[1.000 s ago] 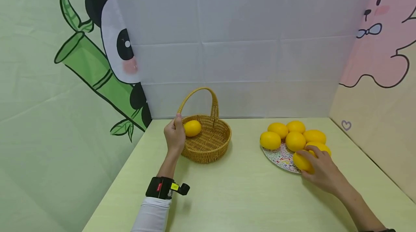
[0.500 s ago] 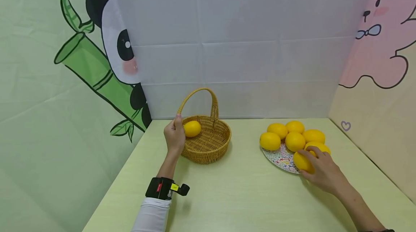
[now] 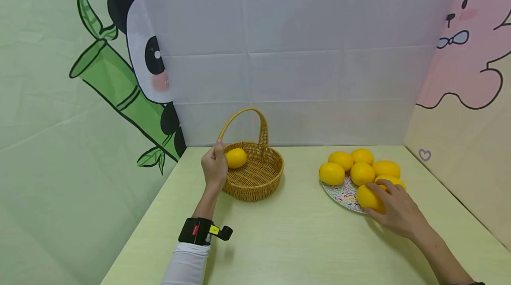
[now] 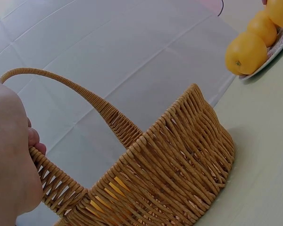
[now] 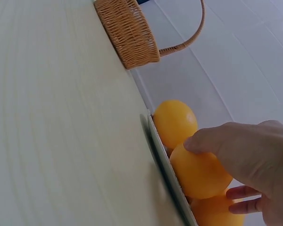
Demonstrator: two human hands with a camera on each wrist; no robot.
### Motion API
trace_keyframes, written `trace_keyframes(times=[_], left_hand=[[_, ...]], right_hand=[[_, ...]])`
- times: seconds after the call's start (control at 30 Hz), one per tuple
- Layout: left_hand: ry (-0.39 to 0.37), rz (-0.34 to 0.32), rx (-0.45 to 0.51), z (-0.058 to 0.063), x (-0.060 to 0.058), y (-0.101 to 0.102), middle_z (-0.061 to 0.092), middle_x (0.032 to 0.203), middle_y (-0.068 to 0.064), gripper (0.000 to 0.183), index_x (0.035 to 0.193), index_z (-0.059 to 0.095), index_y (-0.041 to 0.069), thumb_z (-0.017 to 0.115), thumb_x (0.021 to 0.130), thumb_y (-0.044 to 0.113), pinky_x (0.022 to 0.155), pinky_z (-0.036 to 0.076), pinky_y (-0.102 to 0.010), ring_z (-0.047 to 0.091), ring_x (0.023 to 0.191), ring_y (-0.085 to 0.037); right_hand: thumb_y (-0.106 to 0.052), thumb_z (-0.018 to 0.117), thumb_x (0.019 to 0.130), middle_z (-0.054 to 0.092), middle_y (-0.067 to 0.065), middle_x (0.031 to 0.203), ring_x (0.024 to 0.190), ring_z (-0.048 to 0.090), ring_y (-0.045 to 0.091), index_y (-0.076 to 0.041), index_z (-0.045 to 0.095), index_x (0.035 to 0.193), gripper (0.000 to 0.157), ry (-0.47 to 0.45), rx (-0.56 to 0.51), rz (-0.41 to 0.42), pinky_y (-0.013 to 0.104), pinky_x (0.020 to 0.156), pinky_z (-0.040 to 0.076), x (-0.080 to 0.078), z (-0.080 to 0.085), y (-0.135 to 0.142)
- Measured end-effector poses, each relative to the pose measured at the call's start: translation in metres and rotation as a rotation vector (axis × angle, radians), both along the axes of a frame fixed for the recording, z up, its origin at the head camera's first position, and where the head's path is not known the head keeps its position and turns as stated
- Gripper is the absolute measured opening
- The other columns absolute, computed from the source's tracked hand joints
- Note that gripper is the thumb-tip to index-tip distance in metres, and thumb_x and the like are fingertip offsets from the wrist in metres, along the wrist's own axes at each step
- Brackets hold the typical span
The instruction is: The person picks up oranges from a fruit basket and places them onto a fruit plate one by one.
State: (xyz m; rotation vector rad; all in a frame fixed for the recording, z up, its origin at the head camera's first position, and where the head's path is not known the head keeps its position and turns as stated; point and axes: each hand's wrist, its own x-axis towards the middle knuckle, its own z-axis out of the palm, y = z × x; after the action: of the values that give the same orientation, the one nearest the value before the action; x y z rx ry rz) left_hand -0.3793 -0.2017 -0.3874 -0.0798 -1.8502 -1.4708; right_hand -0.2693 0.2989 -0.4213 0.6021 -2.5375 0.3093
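My left hand [image 3: 215,167] grips the handle [image 3: 262,129] of a round wicker basket [image 3: 255,191] at its left side, thumb upward. Inside the basket lies one yellow lemon [image 3: 237,158]; in the left wrist view only bits of yellow show through the weave. On the right, my right hand [image 3: 395,209] holds a lemon [image 3: 369,197] at the near edge of a patterned plate [image 3: 345,196]. The thumb presses that lemon [image 5: 198,172] in the right wrist view, while the fingertips reach over its far side. Whether it touches the plate is unclear.
Several more lemons [image 3: 362,173] sit on the plate, around its back and right side. Pale tabletop [image 3: 295,231] lies between basket and plate. A white wall sheet [image 3: 295,76] stands behind the table, with printed cloth walls left and right.
The held lemon has shifted slightly left at the plate's near edge, turning a little under my right fingers. My left hand and the basket have stayed put.
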Motion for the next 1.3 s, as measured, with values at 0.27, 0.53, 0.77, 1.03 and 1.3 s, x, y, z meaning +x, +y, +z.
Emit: trace_keyframes(times=[0.27,0.53,0.77,1.03,1.3], left_hand=[[-0.003,0.001,0.006,0.0,0.0,0.0,0.032,0.051,0.001,0.064,0.058,0.038,0.014,0.045,0.106,0.056,0.04,0.017,-0.022,0.027,0.043,-0.012],[0.004,0.009,0.001,0.0,0.001,0.0,0.031,0.05,0.005,0.064,0.057,0.037,0.013,0.046,0.107,0.053,0.04,0.017,-0.022,0.026,0.043,-0.011],[0.017,0.008,0.005,-0.001,0.001,0.0,0.031,0.05,0.004,0.062,0.057,0.037,0.012,0.048,0.108,0.048,0.039,0.017,-0.022,0.025,0.041,-0.006],[0.01,0.002,0.002,-0.001,0.001,-0.001,0.031,0.049,0.004,0.063,0.057,0.037,0.013,0.046,0.107,0.05,0.039,0.017,-0.022,0.025,0.041,-0.008],[0.009,0.005,0.0,-0.001,0.0,-0.001,0.03,0.05,0.004,0.064,0.057,0.036,0.014,0.046,0.107,0.053,0.039,0.016,-0.021,0.024,0.042,-0.011]], right_hand=[[-0.031,0.09,0.072,0.059,0.024,0.125,0.103,0.053,0.045,-0.006,0.065,0.13,0.068,0.013,-0.003,0.019,0.059,0.077,0.048,0.0,0.001,-0.001],[-0.033,0.09,0.073,0.06,0.025,0.124,0.103,0.054,0.043,-0.004,0.068,0.128,0.066,0.023,-0.01,0.045,0.058,0.079,0.047,-0.002,0.001,-0.004],[-0.033,0.089,0.074,0.059,0.023,0.126,0.105,0.054,0.041,-0.004,0.068,0.129,0.065,0.005,-0.019,0.056,0.057,0.08,0.048,-0.003,0.001,-0.007],[-0.039,0.09,0.074,0.059,0.02,0.127,0.108,0.054,0.041,-0.007,0.069,0.125,0.064,0.001,-0.031,0.044,0.06,0.08,0.05,-0.005,0.006,-0.011],[-0.035,0.089,0.074,0.058,0.021,0.131,0.112,0.052,0.043,-0.008,0.066,0.131,0.066,0.025,-0.021,0.108,0.061,0.085,0.046,-0.012,0.022,-0.017]])
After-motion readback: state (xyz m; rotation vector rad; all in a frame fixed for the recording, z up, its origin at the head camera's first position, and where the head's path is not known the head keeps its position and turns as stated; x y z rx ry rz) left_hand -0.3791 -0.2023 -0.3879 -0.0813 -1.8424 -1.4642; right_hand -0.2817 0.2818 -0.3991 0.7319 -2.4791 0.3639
